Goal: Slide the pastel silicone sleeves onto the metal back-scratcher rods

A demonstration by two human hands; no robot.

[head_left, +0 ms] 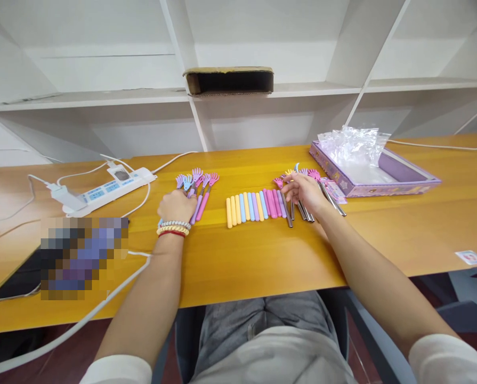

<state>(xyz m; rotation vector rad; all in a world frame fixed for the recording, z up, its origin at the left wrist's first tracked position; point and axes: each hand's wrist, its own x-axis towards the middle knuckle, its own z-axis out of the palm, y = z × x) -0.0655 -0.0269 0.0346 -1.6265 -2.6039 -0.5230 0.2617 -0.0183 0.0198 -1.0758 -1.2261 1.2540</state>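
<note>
My left hand [177, 207], with bracelets at the wrist, is closed over a bundle of small hand-shaped back scratchers on the left of the table. Their claw heads, including a pink one [213, 178] and a purple one [197, 174], stick out beyond my fingers. Part of a blue handle shows by the wrist; my fingertips are hidden. My right hand [305, 193] hovers over metal scratcher rods [289, 210] with coloured claw heads [314, 174], its fingers loosely apart. Between both hands lies a row of loose plastic handles [244, 208] in yellow, blue, purple and pink.
A shallow purple box [394, 189] holding clear plastic bags [354, 146] stands at the back right. To the left are a white power strip [110, 189], cables and a black phone-like device [18, 274]. A cardboard box [230, 81] sits on the shelf behind.
</note>
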